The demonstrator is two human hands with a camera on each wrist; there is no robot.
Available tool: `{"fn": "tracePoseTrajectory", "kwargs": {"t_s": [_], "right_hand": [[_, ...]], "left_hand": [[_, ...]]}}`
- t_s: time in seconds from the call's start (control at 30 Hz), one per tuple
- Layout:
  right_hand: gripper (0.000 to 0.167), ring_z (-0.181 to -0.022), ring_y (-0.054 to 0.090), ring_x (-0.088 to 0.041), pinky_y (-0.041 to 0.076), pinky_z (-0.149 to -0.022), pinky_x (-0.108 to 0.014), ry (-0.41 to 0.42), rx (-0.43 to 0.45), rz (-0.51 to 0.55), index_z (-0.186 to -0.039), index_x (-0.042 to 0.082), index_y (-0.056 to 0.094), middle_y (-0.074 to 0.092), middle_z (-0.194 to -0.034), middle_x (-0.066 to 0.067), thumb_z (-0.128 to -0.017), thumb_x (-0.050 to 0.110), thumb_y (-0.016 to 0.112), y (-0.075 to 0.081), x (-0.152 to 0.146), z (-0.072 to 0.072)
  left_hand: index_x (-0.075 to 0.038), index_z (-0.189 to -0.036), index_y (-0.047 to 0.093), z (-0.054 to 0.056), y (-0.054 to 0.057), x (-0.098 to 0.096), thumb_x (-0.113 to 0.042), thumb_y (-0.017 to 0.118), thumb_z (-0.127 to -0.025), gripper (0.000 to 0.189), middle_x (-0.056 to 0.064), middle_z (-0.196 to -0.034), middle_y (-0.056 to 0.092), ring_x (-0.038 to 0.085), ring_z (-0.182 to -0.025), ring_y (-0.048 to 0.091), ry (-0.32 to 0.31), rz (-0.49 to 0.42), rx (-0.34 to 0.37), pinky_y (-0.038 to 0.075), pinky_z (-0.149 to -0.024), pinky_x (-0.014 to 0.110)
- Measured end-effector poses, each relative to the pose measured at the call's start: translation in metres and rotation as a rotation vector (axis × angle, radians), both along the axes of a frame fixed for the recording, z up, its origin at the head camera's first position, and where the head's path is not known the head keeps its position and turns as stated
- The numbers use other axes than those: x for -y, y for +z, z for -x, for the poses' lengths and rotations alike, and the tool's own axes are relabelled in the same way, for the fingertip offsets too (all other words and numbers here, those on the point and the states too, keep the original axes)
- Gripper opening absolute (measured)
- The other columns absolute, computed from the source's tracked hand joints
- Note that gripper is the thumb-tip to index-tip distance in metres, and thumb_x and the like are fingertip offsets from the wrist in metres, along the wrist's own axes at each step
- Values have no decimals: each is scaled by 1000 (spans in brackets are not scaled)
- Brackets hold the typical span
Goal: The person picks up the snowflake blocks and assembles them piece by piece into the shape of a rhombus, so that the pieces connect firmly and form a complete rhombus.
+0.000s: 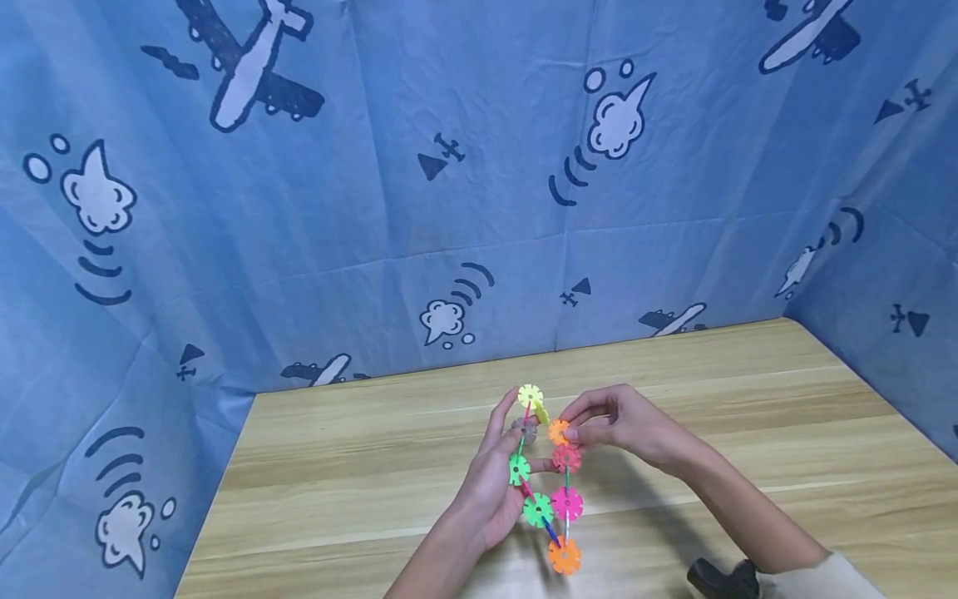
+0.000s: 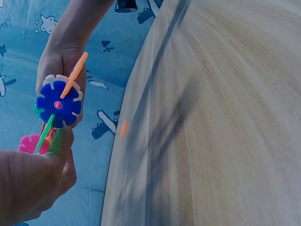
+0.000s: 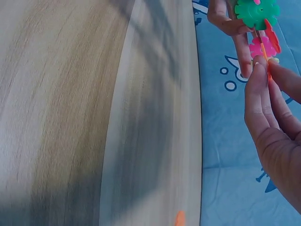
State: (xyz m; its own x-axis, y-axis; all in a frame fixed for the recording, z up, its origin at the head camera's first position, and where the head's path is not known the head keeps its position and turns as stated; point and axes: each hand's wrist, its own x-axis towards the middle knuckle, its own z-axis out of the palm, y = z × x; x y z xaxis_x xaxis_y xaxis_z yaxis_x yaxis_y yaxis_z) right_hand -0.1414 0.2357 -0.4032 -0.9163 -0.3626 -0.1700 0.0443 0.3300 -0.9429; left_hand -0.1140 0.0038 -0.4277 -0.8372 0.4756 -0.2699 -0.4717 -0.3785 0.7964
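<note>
A looped chain of notched plastic snowflake discs hangs above the table, with green (image 1: 537, 510), pink (image 1: 567, 504) and yellow (image 1: 530, 396) discs among others set edge-on between them. My left hand (image 1: 486, 491) grips its left side, near the grey disc (image 1: 524, 431). An orange disc (image 1: 558, 432) is pinched between the thumb and fingers of my right hand (image 1: 629, 424), right by a red disc (image 1: 566, 457). Whether these two are joined cannot be told. Another orange disc (image 1: 565, 556) forms the chain's lower end. The left wrist view shows a blue disc (image 2: 59, 104) near my left thumb.
Below the hands spreads a wood-grain table (image 1: 337, 499). Blue cloth (image 1: 479, 208) printed with planes hangs behind and at the sides. A black object (image 1: 722, 580) sits by the right sleeve (image 1: 816, 580). Against the tabletop an orange sliver (image 2: 123, 129) shows.
</note>
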Motion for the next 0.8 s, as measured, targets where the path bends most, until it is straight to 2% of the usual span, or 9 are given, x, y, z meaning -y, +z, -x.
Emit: {"fn": "tracePoseTrajectory", "kwargs": {"t_s": [0.13,0.3,0.43,0.53,0.57,0.67,0.77,0.8], "right_hand": [[33,-94,75,-18,63,-88,-27,-1,-3,-36,-119,-6,73,78,-104,-12,-94,14,82,-2,3,1],[33,-95,73,-18,61,-88,-27,-15,-3,-47,-118,-5,73,78,-103,-10,-94,15,83,-3,6,0],[34,-94,74,-17,62,-88,-27,-20,12,-15,-118,-7,71,77,-102,-10,-94,14,82,-5,7,0],[33,-94,74,-17,63,-89,-27,-27,22,2,-119,-7,70,76,-103,-9,-95,14,81,-6,8,-1],[34,-95,74,-17,63,-89,-28,-31,24,5,-119,-7,70,76,-103,-9,-95,15,81,-6,8,-1],[33,-95,73,-17,63,-90,-29,-53,29,5,-119,-5,71,76,-103,-7,-96,17,81,-7,9,-2],[34,-97,73,-18,63,-91,-29,-64,29,12,-119,-5,71,75,-103,-6,-95,18,81,-7,10,-2],[34,-96,73,-18,63,-91,-29,-68,30,16,-119,-5,71,75,-103,-7,-95,17,81,-7,10,-2]], "left_hand": [[-51,-163,34,1,0,-1,-30,37,-117,51,14,-174,23,23,-95,63,4,4,-6,51,-103,48],[-52,-162,34,0,0,-1,-30,37,-117,51,13,-178,18,24,-96,60,3,16,-8,46,-108,50],[-53,-162,34,0,-1,-1,-29,36,-117,52,14,-180,13,29,-115,57,9,33,-8,38,-118,61],[-53,-162,34,-1,-1,-1,-28,35,-117,52,14,-181,11,33,-140,44,15,38,-12,24,-126,71],[-53,-162,34,-1,-1,-1,-28,35,-117,52,14,-181,11,34,-140,44,17,40,-13,22,-127,72],[-53,-162,34,-1,-1,-1,-27,35,-116,52,13,-181,12,31,-128,54,10,42,-13,31,-123,69],[-53,-162,34,-1,-1,-1,-27,34,-116,53,13,-181,11,25,-101,60,-2,43,-13,42,-113,55],[-54,-162,34,-2,-1,-1,-27,34,-117,53,13,-181,10,23,-99,60,-7,43,-13,43,-110,52]]}}
